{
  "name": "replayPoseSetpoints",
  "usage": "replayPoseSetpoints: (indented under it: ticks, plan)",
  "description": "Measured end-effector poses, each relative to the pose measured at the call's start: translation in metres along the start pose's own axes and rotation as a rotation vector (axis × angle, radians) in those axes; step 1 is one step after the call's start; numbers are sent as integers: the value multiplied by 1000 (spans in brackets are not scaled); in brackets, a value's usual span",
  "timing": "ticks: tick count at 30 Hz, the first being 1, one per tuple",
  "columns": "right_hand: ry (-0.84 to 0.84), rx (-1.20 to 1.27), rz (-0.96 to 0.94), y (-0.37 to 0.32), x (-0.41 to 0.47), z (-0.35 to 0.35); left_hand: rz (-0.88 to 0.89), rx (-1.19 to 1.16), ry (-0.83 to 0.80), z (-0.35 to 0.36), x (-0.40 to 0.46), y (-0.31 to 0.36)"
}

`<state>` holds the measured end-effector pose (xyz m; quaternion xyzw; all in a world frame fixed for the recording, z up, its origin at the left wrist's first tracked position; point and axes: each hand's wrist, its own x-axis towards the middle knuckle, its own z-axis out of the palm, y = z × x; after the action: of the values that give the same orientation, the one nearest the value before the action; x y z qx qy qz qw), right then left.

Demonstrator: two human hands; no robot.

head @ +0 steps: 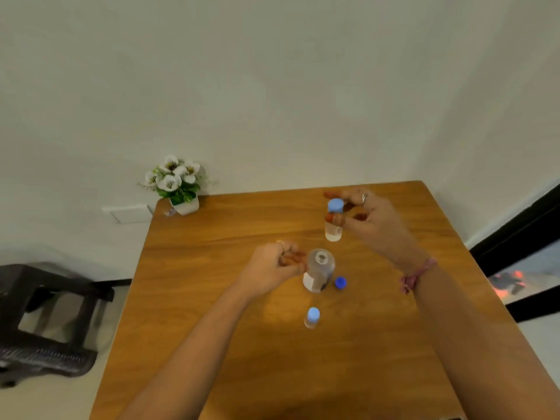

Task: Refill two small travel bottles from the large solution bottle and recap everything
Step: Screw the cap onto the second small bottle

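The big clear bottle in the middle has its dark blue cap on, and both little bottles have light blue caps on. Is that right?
Not quite. In the head view the big clear bottle is open; its dark blue cap lies on the wooden table beside it. Both little bottles, one near and one in the right hand, do have light blue caps on.

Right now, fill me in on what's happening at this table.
A person is working with three bottles on a wooden table. The right hand pinches a small travel bottle with a light blue cap on, near the far side. The left hand rests curled beside the large bottle, which stands open, its dark blue cap lying beside it. A second capped small bottle stands nearer.
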<state>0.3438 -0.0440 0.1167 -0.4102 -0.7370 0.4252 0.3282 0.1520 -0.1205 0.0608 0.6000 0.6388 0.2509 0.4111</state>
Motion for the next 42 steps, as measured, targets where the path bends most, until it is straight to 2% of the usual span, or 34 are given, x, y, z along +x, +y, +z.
replayPoseSetpoints:
  ticks: [2,6,13,21,42]
  plan:
    - [-21,-35,52,27,-18,3,-55,20,-119,25,-4,-16]
    - [-47,27,204,75,-53,10,-98,126,-213,60,-7,-34]
    - [-186,-81,376,135,-92,28,-125,220,-207,84,-4,-44]
    - [-349,-191,310,151,-102,45,-234,202,-171,98,-5,-54]
    - [-463,-284,256,163,-96,51,-294,158,-138,106,3,-67]
